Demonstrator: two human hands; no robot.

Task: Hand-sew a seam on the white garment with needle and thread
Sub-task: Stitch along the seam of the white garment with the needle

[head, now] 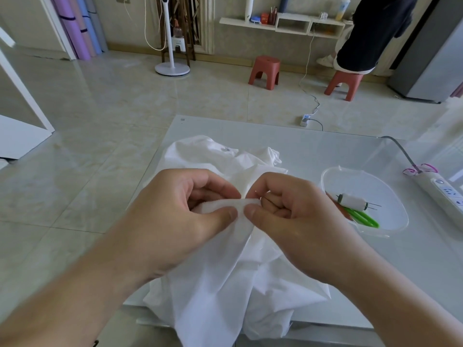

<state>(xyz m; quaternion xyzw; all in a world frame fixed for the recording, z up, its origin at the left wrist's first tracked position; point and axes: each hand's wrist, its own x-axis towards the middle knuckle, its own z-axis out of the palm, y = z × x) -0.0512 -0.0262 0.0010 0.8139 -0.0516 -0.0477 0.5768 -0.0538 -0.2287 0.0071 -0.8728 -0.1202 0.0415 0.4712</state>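
A white garment lies crumpled on the glass table and hangs over its near edge. My left hand pinches a folded edge of the garment between thumb and fingers. My right hand pinches the same fold just to the right, thumb tip almost touching the left thumb. A thin needle shows faintly by the right forefinger; the thread cannot be made out.
A clear plastic bowl at the right holds a white thread spool with needles and green scissors. A white power strip lies at the far right. Red stools and a seated person are beyond.
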